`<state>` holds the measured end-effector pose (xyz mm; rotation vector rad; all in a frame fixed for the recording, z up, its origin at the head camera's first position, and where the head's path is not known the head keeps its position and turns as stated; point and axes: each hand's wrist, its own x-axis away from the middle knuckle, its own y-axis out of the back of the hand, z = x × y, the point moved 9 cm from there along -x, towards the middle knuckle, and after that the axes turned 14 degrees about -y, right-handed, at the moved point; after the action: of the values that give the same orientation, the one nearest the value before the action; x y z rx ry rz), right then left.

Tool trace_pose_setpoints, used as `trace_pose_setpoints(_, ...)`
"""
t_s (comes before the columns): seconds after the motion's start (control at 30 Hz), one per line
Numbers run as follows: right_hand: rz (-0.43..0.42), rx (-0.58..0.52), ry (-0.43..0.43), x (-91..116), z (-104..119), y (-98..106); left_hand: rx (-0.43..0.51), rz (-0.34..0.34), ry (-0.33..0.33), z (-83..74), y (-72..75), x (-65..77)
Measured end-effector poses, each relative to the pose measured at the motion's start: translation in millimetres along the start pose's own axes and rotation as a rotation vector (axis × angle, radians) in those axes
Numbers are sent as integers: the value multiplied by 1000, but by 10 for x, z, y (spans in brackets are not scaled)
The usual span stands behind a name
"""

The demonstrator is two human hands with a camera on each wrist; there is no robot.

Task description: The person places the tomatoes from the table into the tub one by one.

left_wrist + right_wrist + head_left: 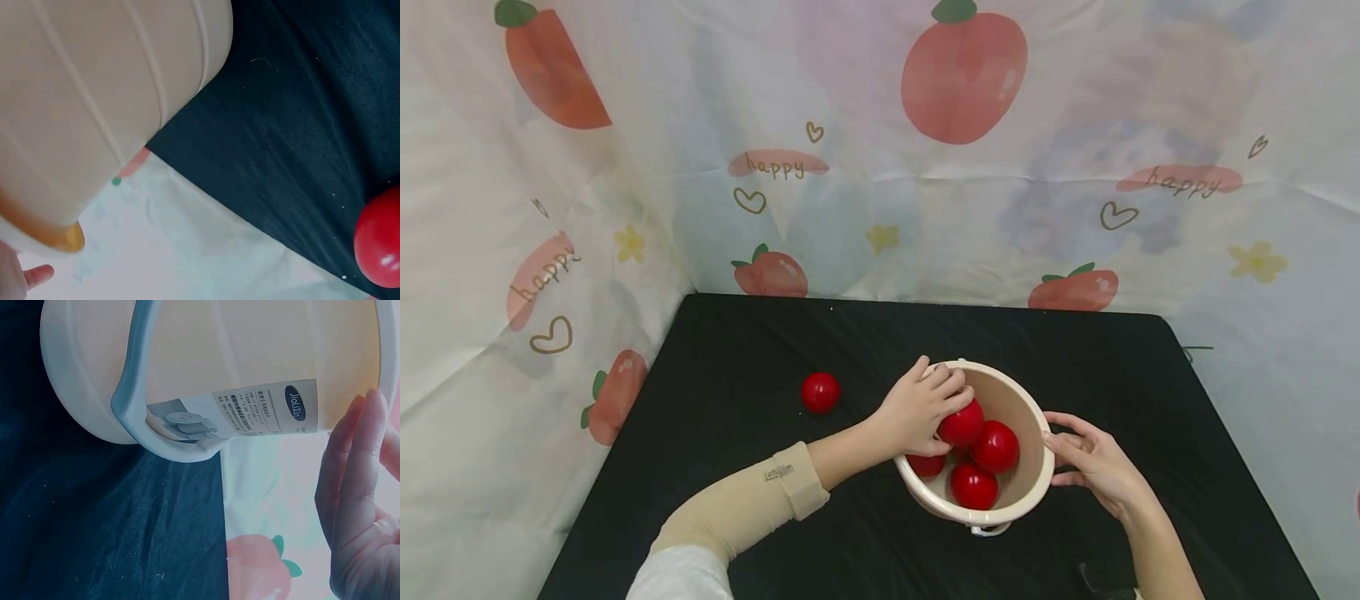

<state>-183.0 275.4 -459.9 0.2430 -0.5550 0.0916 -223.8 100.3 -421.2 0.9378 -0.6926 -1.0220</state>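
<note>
My left hand reaches over the left rim of a cream bucket, fingers curled round a red ball inside it. More red balls lie in the bucket, among them one on the right and one nearer me. My right hand holds the bucket's right rim, thumb at the edge and fingers along the outside. In the right wrist view, the fingertips meet the rim near a printed label. The left wrist view catches only a bit of my left hand beyond the rim.
Another red ball sits on the black-covered table, left of the bucket. The bucket's pale handle hangs on the near side. A printed cloth hangs behind the table and along its left.
</note>
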Motion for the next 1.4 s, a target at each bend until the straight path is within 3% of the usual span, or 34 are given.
trace_pose_setpoints(0.13,0,-4,-5,-3,-5,-7,-55,93,-40,-71,-72,-72)
trace_pose_setpoints(0.4,4,-8,-5,-13,-11,-6,-115,232,-57,-116,-228,-132)
trace_pose_setpoints(0.8,13,-6,7,-10,-9,-12,-158,372,-90,-193,-390,-211)
trace_pose_setpoints(1.13,15,-11,-6,-16,-18,-9,-114,328,-87,-197,-365,-212)
trace_pose_setpoints(1.27,13,-12,-3,-15,-20,-9,-59,224,-86,-181,-282,-210)
trace_pose_setpoints(1.4,14,-10,4,-16,-20,-13,27,66,-57,-104,-129,-153)
